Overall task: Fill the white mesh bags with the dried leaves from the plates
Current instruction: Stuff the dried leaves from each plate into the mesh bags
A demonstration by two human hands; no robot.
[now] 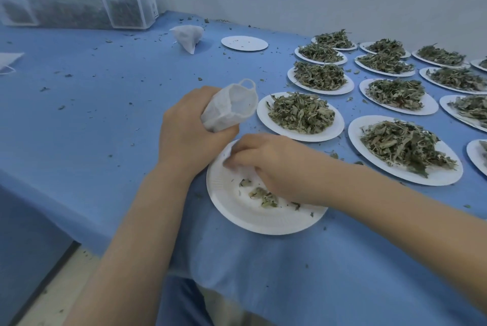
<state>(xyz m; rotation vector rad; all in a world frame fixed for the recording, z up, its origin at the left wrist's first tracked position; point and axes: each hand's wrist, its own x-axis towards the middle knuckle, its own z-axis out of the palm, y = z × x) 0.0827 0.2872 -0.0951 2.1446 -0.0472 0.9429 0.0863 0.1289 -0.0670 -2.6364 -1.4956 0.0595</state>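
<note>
Hands at work over a blue-covered worktop [105, 141], seen from a head-worn camera. The left hand [189, 127] grips a white mesh bag [232, 108] around its lower body, fingers clamped on it, with the bag's open mouth tilted up and to the right. Just below it, the right hand [268, 164] reaches into a nearly empty paper plate [263, 220], its fingers curled down over the last few dried leaves [263, 196]; whether they have closed on any leaf cannot be told, since the fingertips are hidden.

To the right, many paper plates heaped with dried leaves [300, 112] stand in rows, close together. Farther back lie an empty plate [244, 43], another mesh bag [188, 35] and clear containers [79, 9] holding dark leaf material. Crumbs of leaf are scattered across the cloth.

The likely risk is spillage: the leaves are light and brittle, so a loose pinch could drop them beside the bag's mouth. The left hand's squeeze may also narrow that opening. The right forearm passes close to the nearest heaped plates and could knock one.
</note>
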